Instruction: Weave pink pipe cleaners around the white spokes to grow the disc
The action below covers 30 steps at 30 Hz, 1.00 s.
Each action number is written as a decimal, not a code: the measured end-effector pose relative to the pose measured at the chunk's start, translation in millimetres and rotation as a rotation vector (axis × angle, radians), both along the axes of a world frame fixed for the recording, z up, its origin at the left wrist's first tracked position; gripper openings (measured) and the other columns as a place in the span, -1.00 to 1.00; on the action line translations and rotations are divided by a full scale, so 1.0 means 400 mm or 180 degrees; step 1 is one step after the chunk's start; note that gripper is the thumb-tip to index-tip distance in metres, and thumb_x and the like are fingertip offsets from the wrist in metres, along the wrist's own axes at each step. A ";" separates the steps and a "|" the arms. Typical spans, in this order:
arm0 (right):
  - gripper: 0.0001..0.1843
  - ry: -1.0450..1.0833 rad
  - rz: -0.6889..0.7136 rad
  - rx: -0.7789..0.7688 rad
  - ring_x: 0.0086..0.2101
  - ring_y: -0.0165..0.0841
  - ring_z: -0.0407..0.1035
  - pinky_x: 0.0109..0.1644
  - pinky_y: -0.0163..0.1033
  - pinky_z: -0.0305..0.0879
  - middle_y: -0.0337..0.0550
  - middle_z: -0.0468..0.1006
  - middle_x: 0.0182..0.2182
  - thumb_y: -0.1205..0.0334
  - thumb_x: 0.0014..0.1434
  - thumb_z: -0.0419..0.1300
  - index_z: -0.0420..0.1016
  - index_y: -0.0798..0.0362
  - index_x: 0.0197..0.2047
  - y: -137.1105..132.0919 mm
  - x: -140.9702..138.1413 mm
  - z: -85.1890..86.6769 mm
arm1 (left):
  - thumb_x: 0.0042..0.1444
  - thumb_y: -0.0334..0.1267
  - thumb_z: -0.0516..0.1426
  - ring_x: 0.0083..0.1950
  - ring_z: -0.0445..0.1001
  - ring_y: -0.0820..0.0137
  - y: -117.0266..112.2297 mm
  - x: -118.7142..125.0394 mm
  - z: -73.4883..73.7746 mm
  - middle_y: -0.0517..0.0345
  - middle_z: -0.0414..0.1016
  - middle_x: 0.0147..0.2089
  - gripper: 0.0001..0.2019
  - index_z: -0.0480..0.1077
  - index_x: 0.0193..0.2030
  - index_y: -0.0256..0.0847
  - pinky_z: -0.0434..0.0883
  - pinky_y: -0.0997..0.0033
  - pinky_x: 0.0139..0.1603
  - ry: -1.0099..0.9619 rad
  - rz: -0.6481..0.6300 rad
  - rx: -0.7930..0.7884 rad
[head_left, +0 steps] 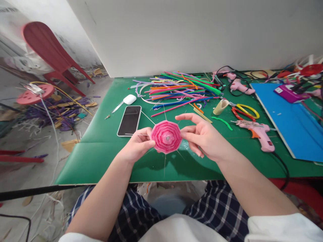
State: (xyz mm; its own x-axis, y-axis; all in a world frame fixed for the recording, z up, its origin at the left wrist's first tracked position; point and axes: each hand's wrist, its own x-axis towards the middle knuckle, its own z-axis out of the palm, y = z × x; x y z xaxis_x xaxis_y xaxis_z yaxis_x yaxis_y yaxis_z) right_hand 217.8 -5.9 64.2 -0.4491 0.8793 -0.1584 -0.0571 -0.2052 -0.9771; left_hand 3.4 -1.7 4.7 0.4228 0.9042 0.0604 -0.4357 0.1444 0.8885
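Holding the pink disc [166, 137] above the green counter [93, 161], we pinch its left edge in our curled left hand [138, 144], its right edge in our loosely spread right hand [204, 137].

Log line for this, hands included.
left hand: pinches pink disc by left edge | right hand: at disc's right edge | phone: on green table

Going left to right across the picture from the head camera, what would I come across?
Red plastic chair, smartphone, pink ridged disc, cream-coloured tube, nearer pink glue gun, blue board.
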 end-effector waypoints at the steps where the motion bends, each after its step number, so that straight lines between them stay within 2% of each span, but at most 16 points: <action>1: -0.66 0.0014 -0.0019 -0.0005 -0.83 -0.67 0.12 -0.86 -0.56 -0.04 -0.37 0.47 -0.48 0.31 0.11 0.14 0.25 -0.06 -0.02 0.001 -0.001 -0.001 | -0.13 -0.30 0.29 -0.53 0.48 0.44 0.000 0.000 0.000 0.21 0.49 -0.53 -0.78 0.30 -0.52 -0.25 0.46 0.47 -0.53 -0.0022 -0.0014 -0.0002; 6: -0.62 0.0129 0.0199 -0.0273 -0.80 -0.56 0.23 -0.85 -0.53 0.04 -0.46 0.36 -0.65 0.22 0.13 0.14 0.21 -0.07 0.03 0.004 -0.007 -0.003 | -0.08 -0.33 0.27 -0.51 0.51 0.42 0.000 0.002 -0.001 0.20 0.51 -0.52 -0.82 0.31 -0.49 -0.26 0.47 0.48 -0.52 -0.0059 -0.0095 -0.0108; 9: -0.57 0.0194 0.0292 -0.0329 -0.80 -0.55 0.23 -0.84 -0.53 0.05 -0.43 0.39 -0.64 0.20 0.10 0.18 0.21 -0.05 0.05 0.008 -0.011 -0.016 | -0.10 -0.31 0.28 -0.50 0.53 0.39 0.002 0.004 0.000 0.18 0.53 -0.52 -0.83 0.35 -0.46 -0.28 0.46 0.49 -0.52 0.0083 -0.0176 -0.0244; 12: -0.59 0.0313 0.0049 -0.0336 -0.83 -0.61 0.14 -0.84 -0.54 -0.03 -0.41 0.40 -0.63 0.19 0.07 0.22 0.26 -0.02 0.00 0.017 -0.011 -0.032 | -0.08 -0.20 0.27 -0.48 0.54 0.37 0.007 0.003 0.002 0.11 0.54 -0.52 -0.80 0.41 -0.44 -0.30 0.44 0.52 -0.49 0.0210 -0.0134 -0.0365; 15: -0.59 0.0448 -0.0237 -0.0374 -0.83 -0.64 0.08 -0.83 -0.54 -0.08 -0.44 0.34 -0.66 0.16 0.04 0.24 0.29 -0.04 -0.03 0.026 -0.010 -0.041 | -0.01 -0.12 0.21 -0.44 0.55 0.37 0.017 -0.001 0.001 0.05 0.56 -0.48 -0.75 0.46 -0.40 -0.32 0.44 0.54 -0.47 0.0249 0.0102 -0.0570; 19: -0.57 0.0614 -0.0673 -0.0424 -0.82 -0.66 0.00 -0.81 -0.54 -0.12 -0.49 0.25 -0.70 0.14 0.00 0.27 0.29 -0.05 -0.04 0.031 -0.012 -0.038 | 0.03 -0.27 0.17 -0.36 0.55 0.42 0.031 -0.004 -0.014 0.02 0.59 -0.35 -0.81 0.48 -0.22 -0.31 0.45 0.56 -0.40 0.0219 0.0695 -0.1008; 20: -0.56 0.0644 -0.0752 -0.0447 -0.82 -0.66 -0.02 -0.81 -0.54 -0.13 -0.50 0.22 -0.72 0.15 -0.01 0.28 0.29 -0.06 -0.05 0.031 -0.013 -0.037 | 0.02 -0.32 0.16 -0.32 0.56 0.41 0.032 -0.003 -0.018 0.00 0.59 -0.30 -0.80 0.48 -0.19 -0.31 0.46 0.55 -0.35 0.0198 0.0723 -0.1072; 22: -0.54 0.0723 -0.0860 -0.0490 -0.82 -0.66 -0.03 -0.81 -0.54 -0.14 -0.51 0.19 -0.73 0.17 -0.03 0.29 0.29 -0.05 -0.05 0.032 -0.015 -0.037 | -0.01 -0.40 0.17 -0.20 0.55 0.34 0.029 0.003 -0.020 -0.07 0.58 -0.19 -0.75 0.47 -0.14 -0.33 0.46 0.47 -0.22 0.0146 0.0506 -0.1059; 24: -0.54 0.0802 -0.0923 -0.0510 -0.81 -0.67 -0.02 -0.80 -0.55 -0.13 -0.50 0.23 -0.70 0.19 -0.05 0.30 0.29 -0.04 -0.07 0.032 -0.019 -0.042 | -0.03 -0.40 0.19 -0.08 0.51 0.26 0.019 0.016 -0.016 -0.11 0.53 -0.08 -0.69 0.46 -0.09 -0.32 0.43 0.38 -0.10 0.0060 0.0126 -0.0886; 26: -0.55 0.0831 -0.0947 -0.0481 -0.81 -0.67 0.00 -0.80 -0.55 -0.12 -0.49 0.24 -0.70 0.20 -0.04 0.30 0.29 -0.04 -0.07 0.033 -0.024 -0.048 | -0.02 -0.34 0.21 -0.05 0.49 0.24 0.005 0.032 -0.007 -0.08 0.52 -0.05 -0.67 0.45 -0.06 -0.29 0.42 0.36 -0.08 -0.0034 -0.0040 -0.0721; 30: -0.55 0.0784 -0.0930 -0.0362 -0.82 -0.65 0.04 -0.80 -0.53 -0.07 -0.49 0.26 -0.71 0.19 -0.01 0.29 0.26 -0.03 -0.05 0.029 -0.036 -0.060 | -0.01 -0.29 0.23 -0.18 0.54 0.38 -0.016 0.063 0.006 0.05 0.58 -0.21 -0.76 0.50 -0.16 -0.23 0.40 0.49 -0.19 0.0019 0.0522 -0.0668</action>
